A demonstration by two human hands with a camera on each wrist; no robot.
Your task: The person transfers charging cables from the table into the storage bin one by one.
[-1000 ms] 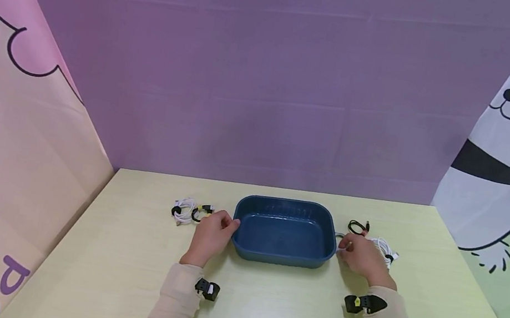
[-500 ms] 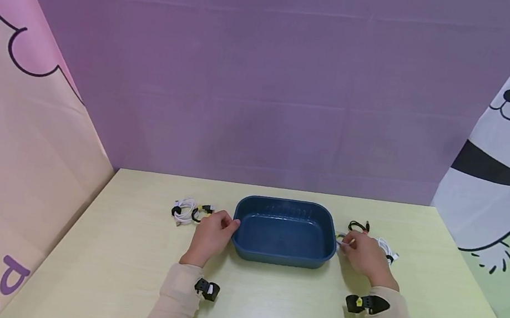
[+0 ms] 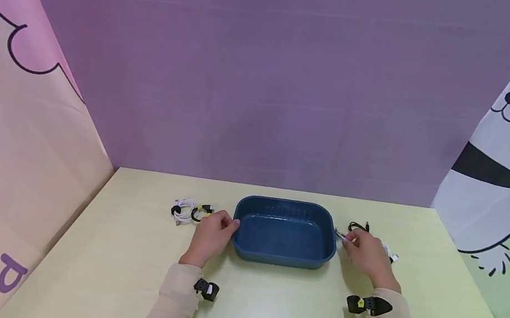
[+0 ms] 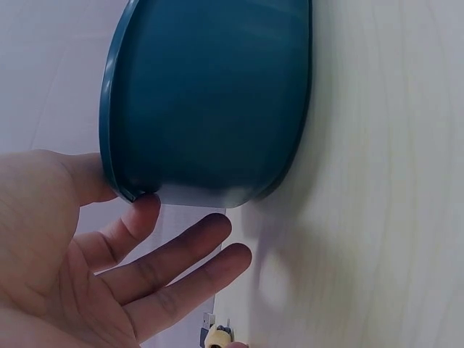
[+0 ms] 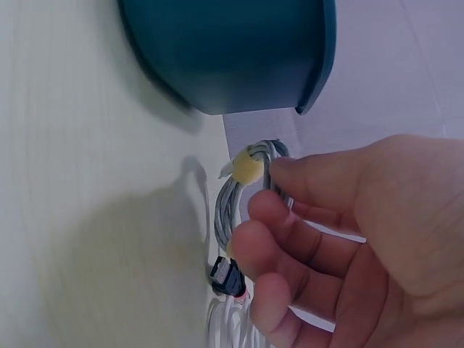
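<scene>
A dark blue plastic basin (image 3: 281, 259) stands in the middle of the table. At its left end my left hand (image 3: 213, 233) pinches the rim between thumb and index finger, the other fingers extended below, as the left wrist view shows. Beside the basin's right end, my right hand (image 3: 368, 257) pinches a coiled grey cable (image 5: 225, 212) between thumb and fingertips. A yellow tie (image 5: 247, 168) binds this coil, which looks raised off the table in the right wrist view. In the head view the fingers hide part of it.
Left of the basin lie a white coiled cable (image 3: 183, 210) and a black cable with yellow (image 3: 199, 211). A black coiled cable (image 3: 356, 226) lies behind my right hand, and a white cable (image 3: 388, 250) to its right, partly hidden. A purple cloth backdrop (image 3: 265, 99) rises behind the table.
My right hand has shifted slightly to the right and up, and the grey cable in its fingers has changed its tilt. My left hand and the basin stay in place.
</scene>
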